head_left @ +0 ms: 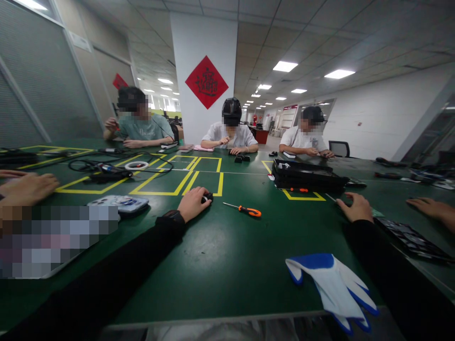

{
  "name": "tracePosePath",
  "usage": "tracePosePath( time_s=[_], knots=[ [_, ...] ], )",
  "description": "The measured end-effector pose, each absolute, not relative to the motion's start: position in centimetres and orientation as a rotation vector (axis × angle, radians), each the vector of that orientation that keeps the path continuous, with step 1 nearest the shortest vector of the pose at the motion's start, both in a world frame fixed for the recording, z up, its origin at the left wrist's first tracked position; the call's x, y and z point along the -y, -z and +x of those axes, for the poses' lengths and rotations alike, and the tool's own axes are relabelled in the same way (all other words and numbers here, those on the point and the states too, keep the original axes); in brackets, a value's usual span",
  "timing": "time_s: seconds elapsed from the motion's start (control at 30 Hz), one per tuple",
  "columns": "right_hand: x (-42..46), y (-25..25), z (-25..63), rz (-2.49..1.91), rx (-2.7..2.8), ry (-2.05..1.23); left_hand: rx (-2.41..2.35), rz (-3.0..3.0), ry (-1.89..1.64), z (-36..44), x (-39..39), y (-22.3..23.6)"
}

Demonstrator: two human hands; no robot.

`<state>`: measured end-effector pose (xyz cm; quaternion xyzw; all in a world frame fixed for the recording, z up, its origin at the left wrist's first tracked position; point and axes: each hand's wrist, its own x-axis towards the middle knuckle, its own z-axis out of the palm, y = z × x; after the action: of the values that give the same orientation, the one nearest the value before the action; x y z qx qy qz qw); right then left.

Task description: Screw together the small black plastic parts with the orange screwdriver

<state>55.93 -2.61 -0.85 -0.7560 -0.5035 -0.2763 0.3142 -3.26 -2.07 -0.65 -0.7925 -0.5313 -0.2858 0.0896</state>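
Observation:
My left hand (194, 203), a dark band at its wrist, rests on the green table with its fingers curled round a small black object (208, 198), mostly covered. To its right lies a screwdriver (250, 211) with an orange and black handle, its shaft pointing left. Further right, my right hand (356, 208) is low on the table, fingers curled; a thin metal shaft (331, 197) sticks out by the thumb, and whatever continues under the palm is hidden. Between my forearms, near the front edge, a white and blue glove (332, 284) lies flat.
A black tray-like case (307, 176) stands beyond my right hand, with another orange-handled screwdriver (299, 190) before it. Dark panels (414, 237) lie right. A patterned case (119, 203) and cables (103, 168) are left. Co-workers' hands (30, 187) (432, 208) flank me; three people sit opposite.

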Motion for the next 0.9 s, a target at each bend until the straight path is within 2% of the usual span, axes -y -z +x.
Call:
tracePosePath(
  time_s=[0.13, 0.23, 0.33, 0.4, 0.47, 0.6, 0.9],
  knots=[
    [2.7, -3.2, 50.8, -1.694, 1.353, 0.742, 1.579, -2.411, 0.909, -3.0, 2.0, 0.7],
    [2.8, -6.7, 43.7, -1.534, 1.734, 0.386, 1.559, -2.446, 0.961, -2.5, 2.3, 0.7],
    [3.7, -7.9, 35.2, -1.357, 2.333, -0.015, 1.551, -2.47, 0.999, -1.7, 2.9, 0.7],
    [4.6, -7.0, 30.1, -1.341, 2.52, -0.034, 1.535, -2.482, 1.01, -1.2, 3.3, 0.6],
    [5.4, -5.0, 26.1, -1.479, 2.499, 0.119, 1.525, -2.487, 1.021, -0.9, 3.6, 0.7],
    [5.9, -0.8, 22.5, -1.559, 2.435, 0.286, 1.533, -2.496, 1.039, -0.8, 3.5, 1.0],
    [4.6, 0.9, 23.8, -1.322, 2.243, -0.02, 1.618, -2.534, 0.958, -1.0, 1.7, 1.8]
  ],
)
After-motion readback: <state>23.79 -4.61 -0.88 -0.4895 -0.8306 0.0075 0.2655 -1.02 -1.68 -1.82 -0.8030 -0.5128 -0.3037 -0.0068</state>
